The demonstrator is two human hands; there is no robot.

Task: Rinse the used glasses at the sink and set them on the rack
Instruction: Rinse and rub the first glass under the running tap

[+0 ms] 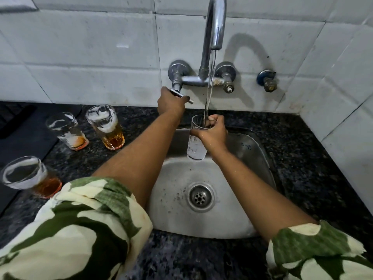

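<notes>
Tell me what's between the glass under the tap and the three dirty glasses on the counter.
In the head view, the left forearm crosses that stretch, reaching up to the tap handle; below it lie bare counter and the sink rim.

Sink: steel basin (252, 158) set in dark speckled stone counter (302, 158).
Tap: chrome wall spout (214, 27) behind, above basin.
Left of basin: three used drinking glasses (106, 127) on counter.

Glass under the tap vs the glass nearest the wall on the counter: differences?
The glass under the tap is held in the right hand above the sink, catching the stream; the counter glass stands untouched on the dark counter. The held one holds clear water; the counter one holds amber liquid with white foam on its walls. Both are clear, upright tumblers.
</notes>
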